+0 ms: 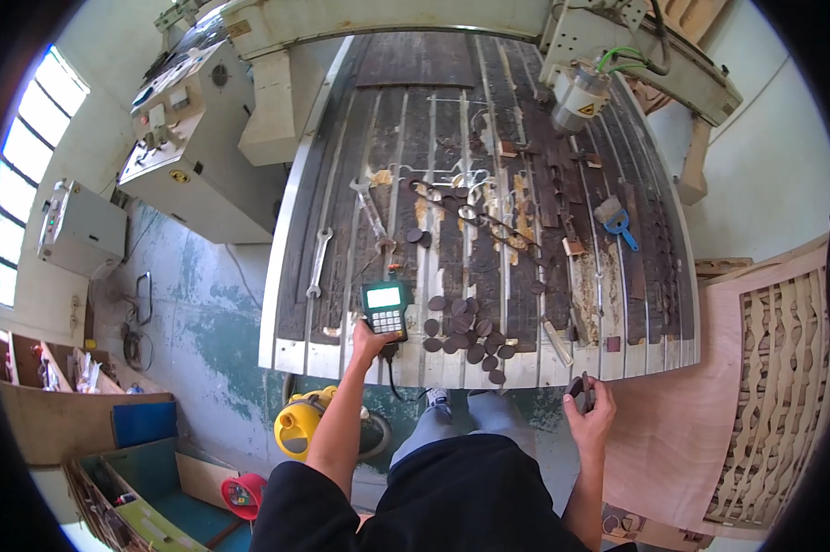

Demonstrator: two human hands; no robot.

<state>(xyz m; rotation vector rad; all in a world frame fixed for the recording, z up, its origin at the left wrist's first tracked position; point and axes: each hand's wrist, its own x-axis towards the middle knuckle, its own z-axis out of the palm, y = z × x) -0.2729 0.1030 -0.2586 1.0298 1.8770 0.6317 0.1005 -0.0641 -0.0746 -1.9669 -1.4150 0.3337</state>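
My left hand [371, 344] grips the lower left side of a handheld controller [386, 309], thumb over its keypad. The controller has a dark green case, a lit screen and a black cable, and it rests at the near edge of the machine bed [360, 357]. Just past the bed's near right edge, my right hand [593, 416] is closed on a small dark piece [578, 386]; its exact shape is partly hidden by the fingers. Between my hands lies a loose cluster of dark round discs [461, 324]. Two more discs [418, 237] sit farther back.
Two wrenches [319, 263] [369, 210] lie on the bed's left. A blue-handled brush [621, 228] is at right, below the machine's spindle head [580, 96]. A yellow vacuum [297, 429] stands on the floor at left; a panel with wavy cutouts [772, 396] leans at right.
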